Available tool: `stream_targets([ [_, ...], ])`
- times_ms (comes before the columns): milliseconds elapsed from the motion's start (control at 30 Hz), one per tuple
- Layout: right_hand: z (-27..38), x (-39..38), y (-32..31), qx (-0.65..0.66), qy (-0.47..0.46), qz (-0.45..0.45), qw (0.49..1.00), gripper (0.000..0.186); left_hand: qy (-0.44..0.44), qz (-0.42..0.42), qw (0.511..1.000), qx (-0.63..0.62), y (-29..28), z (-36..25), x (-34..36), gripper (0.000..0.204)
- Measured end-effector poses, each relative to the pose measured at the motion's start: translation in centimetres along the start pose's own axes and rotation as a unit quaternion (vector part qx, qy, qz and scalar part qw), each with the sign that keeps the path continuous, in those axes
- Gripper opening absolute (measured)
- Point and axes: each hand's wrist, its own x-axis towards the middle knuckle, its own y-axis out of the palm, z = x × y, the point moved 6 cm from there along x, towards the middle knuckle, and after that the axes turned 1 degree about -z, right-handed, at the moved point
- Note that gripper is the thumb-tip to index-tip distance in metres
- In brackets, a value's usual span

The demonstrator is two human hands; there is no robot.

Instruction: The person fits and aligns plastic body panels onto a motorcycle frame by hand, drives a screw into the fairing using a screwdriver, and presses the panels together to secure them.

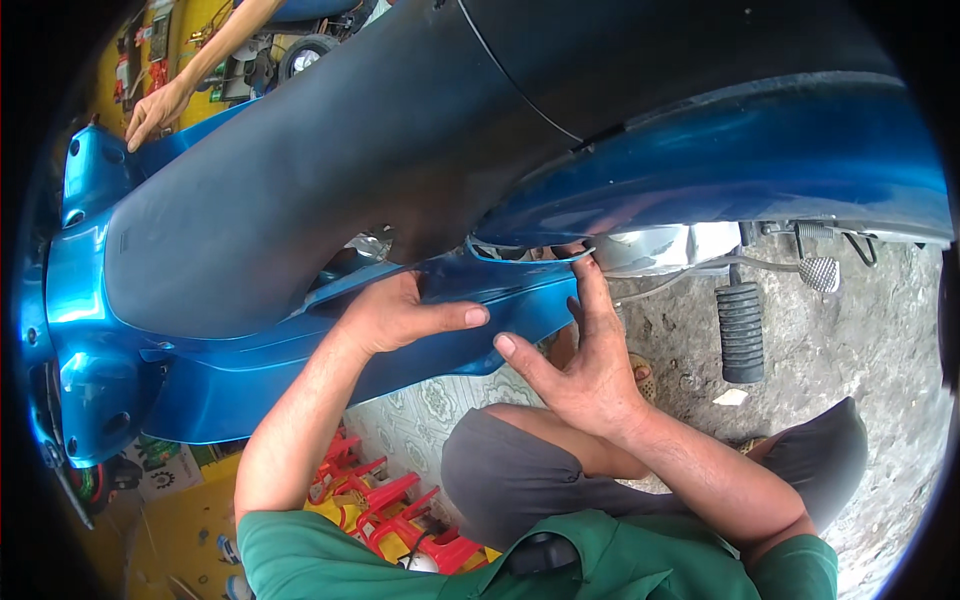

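A motorbike's blue lower panel (240, 395) runs beneath a long dark cover (270, 180), with a blue curved body panel (720, 160) at the right. My left hand (395, 325) is at the lower panel's upper edge, thumb stretched out and the other fingers hidden. My right hand (585, 370) is open, thumb apart, fingertips touching the panel's edge near a silver metal part (670, 245). A gap under the dark cover shows some metal.
Another person's hand (160, 110) reaches the front panel at top left. A footpeg (740, 335) and pedal (820, 273) hang at the right over concrete (850, 340). Red plastic stools (440, 540) stand below. My bent legs (510, 460) are underneath.
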Motion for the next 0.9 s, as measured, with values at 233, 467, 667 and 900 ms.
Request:
stream_targets([
  [233,2.9,-1.0,-0.5,-0.125,-0.049,-0.024,0.991,0.103,-0.020,0.021,0.998,0.054,-0.4,0.4,0.4,0.075],
  [467,0.2,-1.2,-0.2,-0.005,-0.027,-0.027,0.999,0.104,-0.041,0.032,0.998,0.021,-0.9,0.8,0.3,0.068],
  [667,1.3,-0.8,-0.3,0.045,0.077,0.002,0.996,0.102,0.012,-0.040,0.994,0.103,0.1,-0.6,-0.8,0.065],
  [900,3.6,-0.4,-1.1,-0.120,0.004,0.026,0.992,0.113,-0.004,0.006,0.999,0.037,0.7,-1.5,-0.4,0.069],
])
